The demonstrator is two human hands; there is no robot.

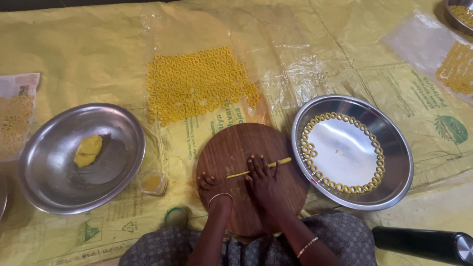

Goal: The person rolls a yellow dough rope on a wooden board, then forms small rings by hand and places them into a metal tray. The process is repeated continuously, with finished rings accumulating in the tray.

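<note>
While the left hand rests flat, grip released, steadying the round wooden board, the right hand presses open fingers on a thin yellow dough rope; finished rings line the steel plate alongside.

Steel bowl with dough lump left — ring-lined steel plate right; dough rings on yellow sheet.

A thin yellow dough strand is pressed under the right hand on a round wooden board; the left hand is rested just beside it on the board.
</note>
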